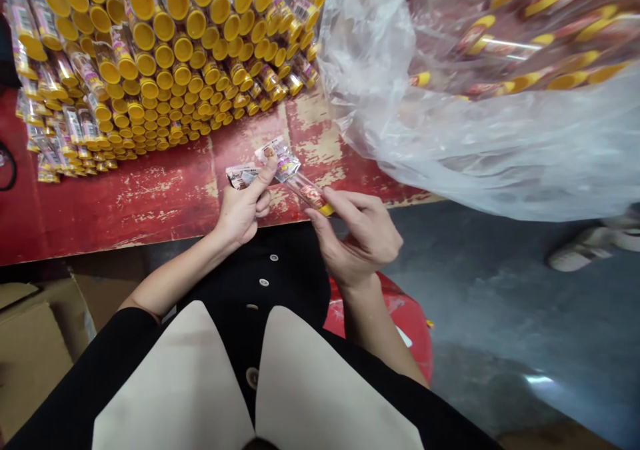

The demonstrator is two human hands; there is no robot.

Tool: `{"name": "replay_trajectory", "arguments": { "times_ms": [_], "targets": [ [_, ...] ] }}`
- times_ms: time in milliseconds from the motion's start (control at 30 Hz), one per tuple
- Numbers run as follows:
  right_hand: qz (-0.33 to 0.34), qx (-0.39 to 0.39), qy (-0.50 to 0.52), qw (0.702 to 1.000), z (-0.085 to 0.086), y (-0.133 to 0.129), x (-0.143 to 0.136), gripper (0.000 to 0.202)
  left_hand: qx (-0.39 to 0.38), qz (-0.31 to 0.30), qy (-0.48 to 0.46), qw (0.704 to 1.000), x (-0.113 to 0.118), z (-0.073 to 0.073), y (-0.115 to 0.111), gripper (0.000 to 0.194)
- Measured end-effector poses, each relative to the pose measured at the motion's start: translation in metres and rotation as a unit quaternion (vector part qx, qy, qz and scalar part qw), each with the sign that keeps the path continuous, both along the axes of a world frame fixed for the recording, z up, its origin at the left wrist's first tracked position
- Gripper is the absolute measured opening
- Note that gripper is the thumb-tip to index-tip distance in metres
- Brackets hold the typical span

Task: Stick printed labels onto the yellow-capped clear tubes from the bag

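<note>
A clear tube (306, 190) with a yellow cap and a printed label lies slantwise between my hands, over the front of the red table. My right hand (357, 233) pinches its capped end between thumb and fingers. At the tube's other end is a small printed packet (278, 157), with the thumb of my left hand (246, 203) pressed on it. The fingers of my left hand are curled, and another small printed packet (242, 175) shows beside them; whether the hand grips it or it lies on the table I cannot tell.
Many yellow-capped tubes (183, 50) are stacked at the back left of the worn red table (170, 190). A large clear plastic bag (450, 130) with more tubes hangs over the right edge. Cardboard (35, 350) stands lower left; a shoe (580, 250) shows at right.
</note>
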State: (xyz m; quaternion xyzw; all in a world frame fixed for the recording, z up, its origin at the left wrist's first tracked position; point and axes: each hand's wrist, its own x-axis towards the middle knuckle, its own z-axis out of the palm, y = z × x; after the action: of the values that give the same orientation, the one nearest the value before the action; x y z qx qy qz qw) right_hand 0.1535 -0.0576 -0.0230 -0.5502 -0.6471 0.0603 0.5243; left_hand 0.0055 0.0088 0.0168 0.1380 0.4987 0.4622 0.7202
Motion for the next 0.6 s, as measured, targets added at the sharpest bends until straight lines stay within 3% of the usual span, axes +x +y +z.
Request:
{"name": "replay_trajectory", "arguments": {
  "times_ms": [100,233,400,600],
  "targets": [
    [0.002,-0.053,0.099,0.994,0.001,-0.003,-0.008,0.039,0.019,0.008,0.023,1.000,0.002,0.000,-0.002,0.044],
    [-0.005,-0.123,0.242,0.963,-0.006,-0.006,-0.022,0.039,0.040,0.022,0.035,0.998,0.006,-0.002,-0.007,0.045],
    [0.052,-0.132,0.226,0.964,-0.009,-0.004,-0.026,0.037,0.066,-0.007,0.022,0.998,0.005,-0.006,-0.013,0.049],
    [-0.024,-0.089,0.176,0.980,-0.001,0.009,-0.029,0.026,0.091,-0.032,0.015,0.995,0.001,-0.008,-0.023,0.046]
  ]
}}
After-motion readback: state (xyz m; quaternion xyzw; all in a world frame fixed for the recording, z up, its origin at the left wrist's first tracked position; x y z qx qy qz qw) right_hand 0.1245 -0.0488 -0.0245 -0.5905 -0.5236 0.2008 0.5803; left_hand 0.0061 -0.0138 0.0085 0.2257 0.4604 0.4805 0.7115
